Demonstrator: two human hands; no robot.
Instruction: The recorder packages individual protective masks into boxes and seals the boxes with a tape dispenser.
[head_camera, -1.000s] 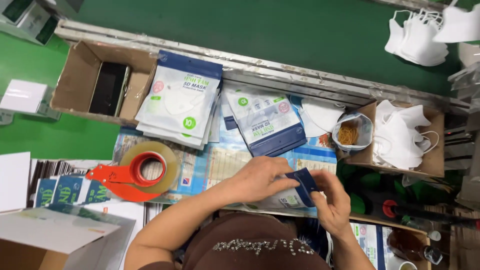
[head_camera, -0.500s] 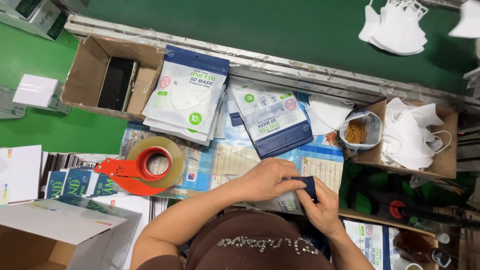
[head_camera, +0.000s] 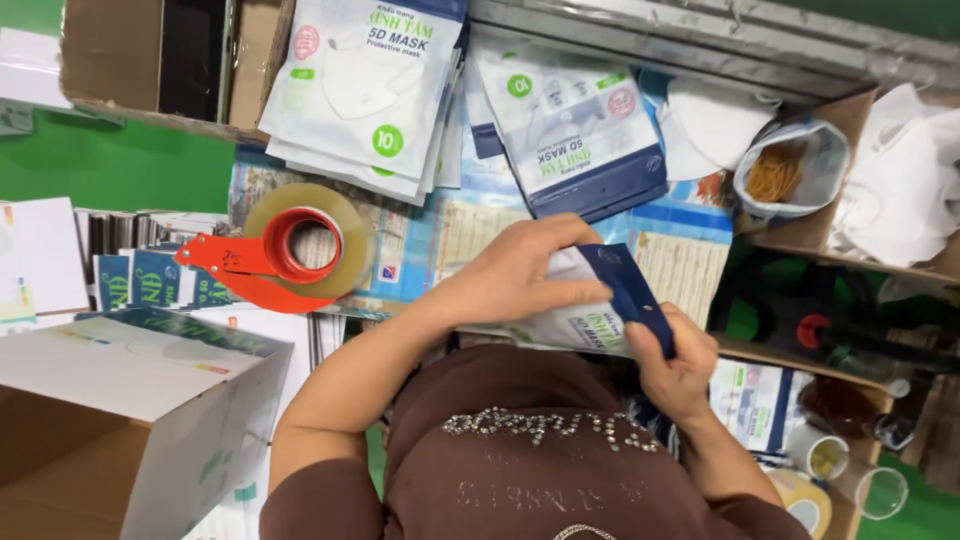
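Mask pouch (head_camera: 590, 310), white with dark blue end, near centre, above lap. Left hand (head_camera: 515, 275) curls closed over white body; right hand (head_camera: 675, 365) pinches blue end. Looks light, floppy, slick film; best held at edges.

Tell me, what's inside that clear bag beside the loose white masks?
The clear bag holds a tangle of thin yellowish-brown loops, seemingly rubber bands. Its rolled rim and cloudy plastic hide the bottom, so anything beneath them cannot be seen.
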